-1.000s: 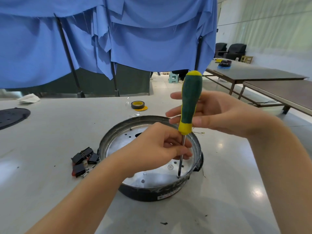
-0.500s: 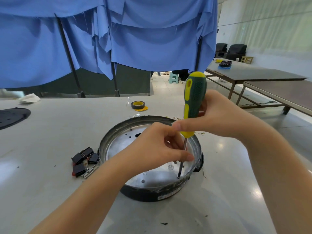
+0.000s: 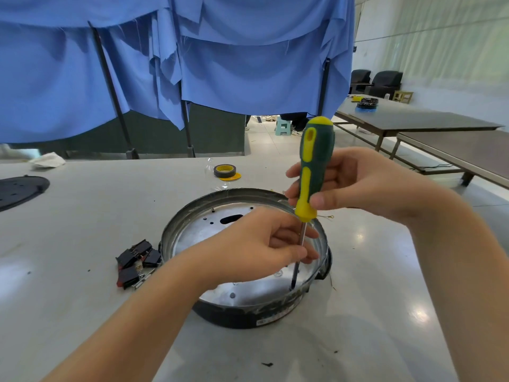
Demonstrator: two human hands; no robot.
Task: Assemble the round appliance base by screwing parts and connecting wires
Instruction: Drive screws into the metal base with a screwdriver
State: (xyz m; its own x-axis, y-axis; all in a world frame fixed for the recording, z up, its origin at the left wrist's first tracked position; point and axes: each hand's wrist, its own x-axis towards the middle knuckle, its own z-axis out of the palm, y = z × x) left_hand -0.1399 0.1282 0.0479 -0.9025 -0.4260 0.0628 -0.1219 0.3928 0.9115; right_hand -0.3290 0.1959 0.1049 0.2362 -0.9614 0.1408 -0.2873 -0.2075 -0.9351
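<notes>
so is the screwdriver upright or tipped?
Near upright: screwdriver handle top leans slightly right, tip down inside the base near its front rim.

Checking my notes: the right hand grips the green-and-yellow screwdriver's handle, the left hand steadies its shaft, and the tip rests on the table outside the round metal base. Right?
Not quite. The head view shows the green-and-yellow screwdriver, gripped by the right hand and steadied by the left hand, with its tip inside the round metal base, not on the table.

Right hand (image 3: 366, 186) gripping green-yellow screwdriver (image 3: 314, 166), left hand (image 3: 259, 246) pinching its shaft, tip inside round base (image 3: 220, 315)
</notes>
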